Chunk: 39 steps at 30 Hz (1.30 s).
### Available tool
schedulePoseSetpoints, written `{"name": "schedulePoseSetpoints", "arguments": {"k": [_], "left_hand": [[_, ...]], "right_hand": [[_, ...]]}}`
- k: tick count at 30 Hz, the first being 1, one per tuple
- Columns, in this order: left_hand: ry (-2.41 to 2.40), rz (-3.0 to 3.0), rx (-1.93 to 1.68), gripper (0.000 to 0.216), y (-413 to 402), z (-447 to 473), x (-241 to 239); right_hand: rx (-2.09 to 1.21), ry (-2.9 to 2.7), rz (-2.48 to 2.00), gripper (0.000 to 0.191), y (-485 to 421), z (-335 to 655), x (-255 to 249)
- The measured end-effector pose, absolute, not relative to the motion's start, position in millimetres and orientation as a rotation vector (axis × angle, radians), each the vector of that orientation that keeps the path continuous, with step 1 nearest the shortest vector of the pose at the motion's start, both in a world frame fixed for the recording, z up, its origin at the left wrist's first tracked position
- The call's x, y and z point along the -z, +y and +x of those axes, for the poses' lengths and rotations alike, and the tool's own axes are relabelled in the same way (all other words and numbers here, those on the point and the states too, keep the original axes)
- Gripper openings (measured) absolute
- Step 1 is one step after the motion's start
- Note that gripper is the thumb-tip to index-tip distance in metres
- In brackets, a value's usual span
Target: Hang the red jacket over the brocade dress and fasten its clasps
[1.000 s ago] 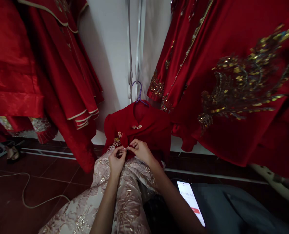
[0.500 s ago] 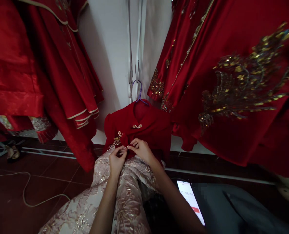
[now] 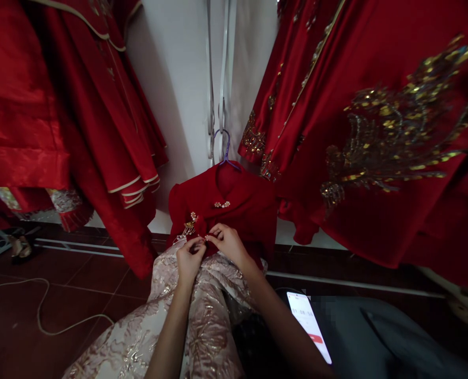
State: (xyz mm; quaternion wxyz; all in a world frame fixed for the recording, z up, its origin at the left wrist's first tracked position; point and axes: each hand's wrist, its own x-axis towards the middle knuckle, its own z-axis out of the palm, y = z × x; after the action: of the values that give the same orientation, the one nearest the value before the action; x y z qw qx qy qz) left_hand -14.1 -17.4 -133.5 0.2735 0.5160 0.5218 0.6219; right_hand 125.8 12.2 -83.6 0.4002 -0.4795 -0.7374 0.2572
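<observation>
Working with both hands at the lower front of a red V-necked top [image 3: 249, 205], hanging on a purple hanger [image 3: 226, 157]. Pinching a tiny pale beaded piece [image 3: 206, 238] between thumb and forefinger of the left hand [image 3: 188, 260], and pinching at the same spot with the right hand [image 3: 230, 245], closing both grips with fingertips almost meeting. Probably handling a bead or small clasp, though too small and dim to tell for certain. Having that piece low on the top, left of its midline, below a tasselled ornament [image 3: 189, 226] and a pearly flower clasp [image 3: 222, 205]. Pointing left fingertips rightward across the top and right fingertips leftward, so having the piece in between, apparently running sideways, with neither hand clearly nearer. Holding both forearms over pink-and-gold brocade fabric [image 3: 210, 331], below the top. Seeing also a lit phone [image 3: 310, 323] below and right of the top, and a gold-sequined red garment [image 3: 395, 126] hanging to its right.
</observation>
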Motion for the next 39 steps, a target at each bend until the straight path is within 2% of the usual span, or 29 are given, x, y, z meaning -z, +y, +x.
{"name": "schedulePoseSetpoints", "arguments": {"k": [6, 9, 11, 14, 16, 20, 24, 29, 35, 39], "left_hand": [[1.359, 1.429, -1.638, 0.019, -15, -16, 135], [1.321, 1.395, -1.683, 0.027, -14, -13, 134], [1.315, 1.383, -1.728, 0.033, -15, -12, 134], [1.348, 1.472, -1.712, 0.028, -17, -12, 133], [1.407, 1.566, -1.682, 0.024, -19, -12, 133], [1.548, 1.697, -1.639, 0.019, -20, -12, 132], [1.638, 1.791, -1.598, 0.014, -20, -11, 131], [1.624, 1.797, -1.600, 0.015, -19, -13, 132], [1.542, 1.752, -1.627, 0.019, -18, -15, 136], [1.504, 1.751, -1.632, 0.019, -18, -16, 137]], "right_hand": [[-0.593, -1.884, -1.205, 0.013, 13, 124, 87], [-0.571, -1.902, -1.214, 0.012, 13, 123, 90], [-0.574, -1.957, -1.192, 0.026, 12, 127, 90], [-0.607, -2.030, -1.150, 0.046, 7, 141, 79], [-0.612, -2.023, -1.130, 0.043, 3, 153, 65], [-0.583, -1.972, -1.084, 0.022, -7, 172, 33], [-0.590, -1.912, -1.086, 0.013, -9, 177, 23], [-0.665, -1.975, -1.095, 0.011, 2, 169, 45], [-0.746, -2.022, -1.020, 0.021, 17, 152, 80], [-0.733, -2.055, -1.064, 0.020, 21, 146, 91]]}}
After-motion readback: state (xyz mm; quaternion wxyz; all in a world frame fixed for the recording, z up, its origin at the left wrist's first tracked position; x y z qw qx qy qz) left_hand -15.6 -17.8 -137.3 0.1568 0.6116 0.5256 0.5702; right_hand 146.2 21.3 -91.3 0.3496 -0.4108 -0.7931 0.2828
